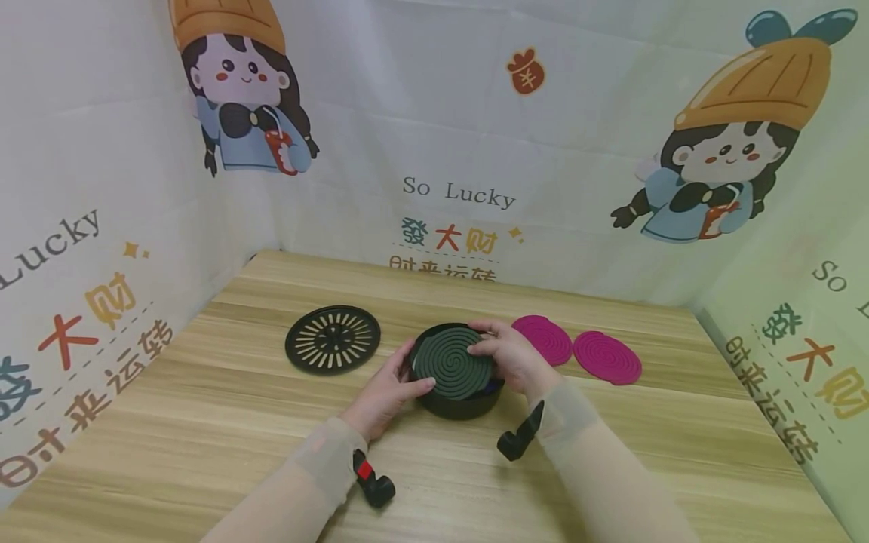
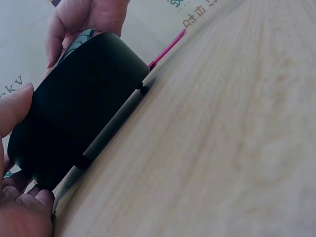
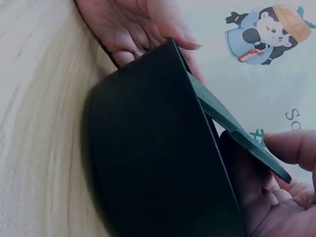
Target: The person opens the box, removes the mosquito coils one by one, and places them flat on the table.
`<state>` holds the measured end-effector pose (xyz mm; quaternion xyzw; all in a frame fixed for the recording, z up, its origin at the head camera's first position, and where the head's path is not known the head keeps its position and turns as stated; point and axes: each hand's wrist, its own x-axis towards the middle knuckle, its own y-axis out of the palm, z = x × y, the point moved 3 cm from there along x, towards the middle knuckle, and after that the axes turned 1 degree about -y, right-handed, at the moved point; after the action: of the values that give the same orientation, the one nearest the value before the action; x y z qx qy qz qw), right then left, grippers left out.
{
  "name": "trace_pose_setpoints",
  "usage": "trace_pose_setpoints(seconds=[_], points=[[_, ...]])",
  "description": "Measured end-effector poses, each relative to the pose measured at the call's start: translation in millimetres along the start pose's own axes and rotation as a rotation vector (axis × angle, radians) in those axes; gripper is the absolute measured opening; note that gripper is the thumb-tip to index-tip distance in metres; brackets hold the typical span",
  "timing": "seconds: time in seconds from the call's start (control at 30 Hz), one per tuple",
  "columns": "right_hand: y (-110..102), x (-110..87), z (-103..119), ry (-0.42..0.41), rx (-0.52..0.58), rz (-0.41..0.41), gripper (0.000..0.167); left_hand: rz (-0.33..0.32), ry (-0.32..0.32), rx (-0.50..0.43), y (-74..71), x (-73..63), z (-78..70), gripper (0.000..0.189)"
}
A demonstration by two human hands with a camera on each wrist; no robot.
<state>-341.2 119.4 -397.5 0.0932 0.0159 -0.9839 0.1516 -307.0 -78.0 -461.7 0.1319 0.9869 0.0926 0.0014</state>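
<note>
A dark green mosquito coil (image 1: 453,363) lies tilted across the mouth of a round black tin (image 1: 458,408) on the table. My right hand (image 1: 514,354) pinches the coil's right edge between thumb and fingers. In the right wrist view, that edge of the coil (image 3: 247,139) stands raised above the tin's rim, while its far side dips inside. Around the tin's left side, my left hand (image 1: 385,392) grips the wall, thumb near the rim. From the left wrist view, the tin (image 2: 81,98) shows short feet underneath. The tin's inside is mostly hidden by the coil.
A black slotted round lid (image 1: 333,339) lies to the left of the tin. Two magenta coils, one nearer (image 1: 543,341) and one farther right (image 1: 607,357), lie flat to its right. Printed cloth walls (image 1: 462,136) surround the wooden table (image 1: 224,362) at the back and sides.
</note>
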Motion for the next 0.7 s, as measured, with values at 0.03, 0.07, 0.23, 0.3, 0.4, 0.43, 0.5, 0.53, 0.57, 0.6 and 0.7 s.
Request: trace_pose_setpoints(seconds=[0.03,0.07,0.23,0.3,0.4,0.43,0.5,0.53,0.57,0.6,0.7], points=[[0.4,-0.9,-0.3,-0.008,-0.002,-0.004,0.051,0.000,0.000,0.001,-0.1,0.1,0.1,0.088],[0.7,-1.6,-0.4,-0.013,-0.004,-0.005,0.051,0.001,0.002,0.003,-0.1,0.2,0.2,0.088],[1.6,-2.6,-0.7,-0.022,-0.004,0.010,0.051,0.004,0.008,-0.002,-0.6,0.2,0.7,0.088],[1.8,-2.4,-1.1,-0.011,-0.009,0.019,0.052,0.005,0.008,-0.003,-0.8,0.0,0.9,0.088],[2.6,-2.1,-1.6,0.006,-0.018,0.020,0.055,0.008,0.010,-0.002,-0.8,-0.3,0.9,0.088],[3.0,-2.1,-1.7,0.008,-0.021,0.019,0.057,0.008,0.009,-0.002,-0.9,-0.3,0.8,0.088],[3.7,-2.2,-2.1,0.007,-0.026,0.015,0.058,0.008,0.008,-0.003,-1.0,-0.2,1.1,0.088],[4.0,-2.2,-2.5,0.006,-0.024,0.013,0.059,0.008,0.008,-0.004,-1.0,-0.2,1.2,0.088],[4.1,-2.2,-2.9,0.007,-0.021,0.008,0.060,0.010,0.009,-0.004,-1.1,-0.2,1.3,0.088],[4.3,-2.3,-3.3,0.006,-0.016,0.006,0.060,0.010,0.008,-0.004,-1.1,-0.3,1.3,0.088],[4.5,-2.5,-3.9,-0.001,-0.004,0.009,0.059,0.011,0.009,-0.005,-0.9,-0.8,0.7,0.088]])
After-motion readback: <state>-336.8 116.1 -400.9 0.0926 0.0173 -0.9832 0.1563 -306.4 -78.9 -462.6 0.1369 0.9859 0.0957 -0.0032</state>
